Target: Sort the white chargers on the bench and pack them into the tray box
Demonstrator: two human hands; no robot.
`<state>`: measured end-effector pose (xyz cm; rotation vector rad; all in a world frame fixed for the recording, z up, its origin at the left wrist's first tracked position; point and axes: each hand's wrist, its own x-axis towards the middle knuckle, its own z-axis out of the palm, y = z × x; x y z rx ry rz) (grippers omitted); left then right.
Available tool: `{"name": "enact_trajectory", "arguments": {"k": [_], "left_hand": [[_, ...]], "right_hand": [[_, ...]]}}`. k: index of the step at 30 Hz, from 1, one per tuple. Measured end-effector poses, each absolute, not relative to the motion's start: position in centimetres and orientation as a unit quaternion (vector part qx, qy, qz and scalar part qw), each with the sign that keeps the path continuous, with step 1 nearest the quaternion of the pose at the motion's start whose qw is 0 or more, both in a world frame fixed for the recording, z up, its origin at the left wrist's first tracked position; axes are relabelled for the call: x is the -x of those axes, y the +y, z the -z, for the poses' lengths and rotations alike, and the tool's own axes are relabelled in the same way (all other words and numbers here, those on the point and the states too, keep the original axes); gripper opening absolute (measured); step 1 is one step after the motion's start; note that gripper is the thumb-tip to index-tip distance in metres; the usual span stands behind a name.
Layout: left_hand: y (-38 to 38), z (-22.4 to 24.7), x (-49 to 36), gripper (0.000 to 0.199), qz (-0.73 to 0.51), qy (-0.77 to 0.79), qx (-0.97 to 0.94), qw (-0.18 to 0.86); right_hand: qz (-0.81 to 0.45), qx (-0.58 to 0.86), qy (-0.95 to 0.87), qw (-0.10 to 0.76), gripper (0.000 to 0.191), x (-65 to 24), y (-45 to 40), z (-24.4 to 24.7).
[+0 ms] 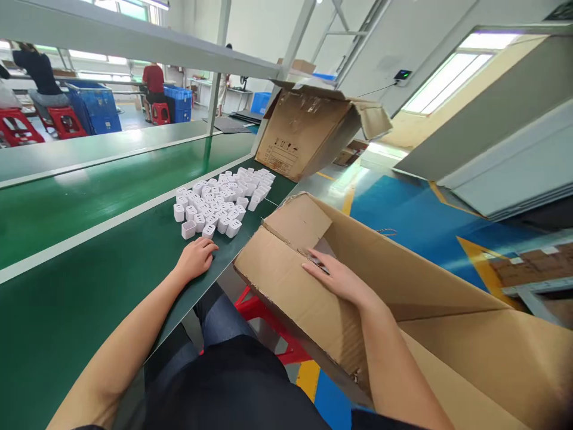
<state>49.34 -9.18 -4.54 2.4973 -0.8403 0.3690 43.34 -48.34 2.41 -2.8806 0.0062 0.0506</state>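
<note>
My left hand (196,258) rests on the green table (111,286), fingers loosely spread and holding nothing, just in front of a pile of small white plastic pieces (215,200). To the right, a large open cardboard box (286,275) leans beside the table edge. My right hand (338,275) reaches over the near flap of this box, its fingers apart. Something small and dark shows by its fingers, too unclear to name, and whether the hand grips it cannot be made out.
Another cardboard box (304,128) stands tilted at the table's far end. A metal frame with a shelf (134,45) crosses above the table. Beneath the near box is a red stool (273,328). People sit by blue crates (96,107) at the back left.
</note>
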Motion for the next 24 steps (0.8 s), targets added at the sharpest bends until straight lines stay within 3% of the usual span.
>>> {"name": "enact_trajectory", "arguments": {"k": [6,10,18,24], "left_hand": [[-9.2,4.8,-49.5,0.035,-0.123,-0.311,-0.915,0.225],[-9.1,4.8,-49.3,0.034,-0.112,-0.327,-0.912,0.223],[-9.1,4.7,-49.9,0.034,-0.095,-0.352,-0.905,0.219],[-7.8,5.0,-50.4,0.029,-0.131,-0.391,-0.886,0.213]], "right_hand": [[-0.019,0.998,0.051,0.031,0.057,-41.7,-46.2,-2.8],[-0.019,0.998,0.054,0.013,0.053,-42.2,-46.1,-3.4],[-0.025,0.997,0.067,0.042,0.050,-41.8,-45.8,-3.1],[-0.061,0.982,-0.047,0.171,0.052,-39.6,-54.4,-5.8]]}}
